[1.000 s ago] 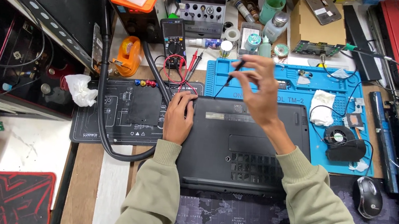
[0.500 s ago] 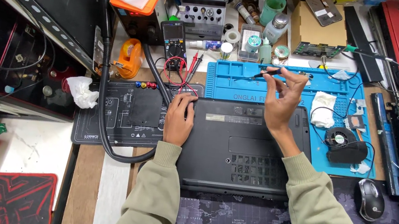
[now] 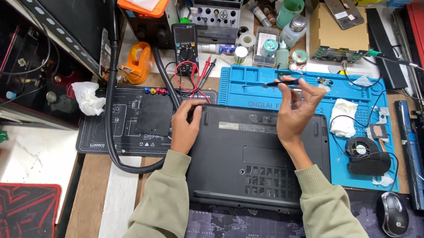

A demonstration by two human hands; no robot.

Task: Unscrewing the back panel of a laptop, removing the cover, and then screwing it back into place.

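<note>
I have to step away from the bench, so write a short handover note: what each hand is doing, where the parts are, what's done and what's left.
Left hand: resting on the left edge of the black laptop, which lies underside up, half on the blue repair mat.
Right hand: raised over the laptop's far edge, holding a thin screwdriver level.
Done: cannot tell which screws are out.
Left: bottom cover still on.
Nearby: loose fan, mouse.
</note>
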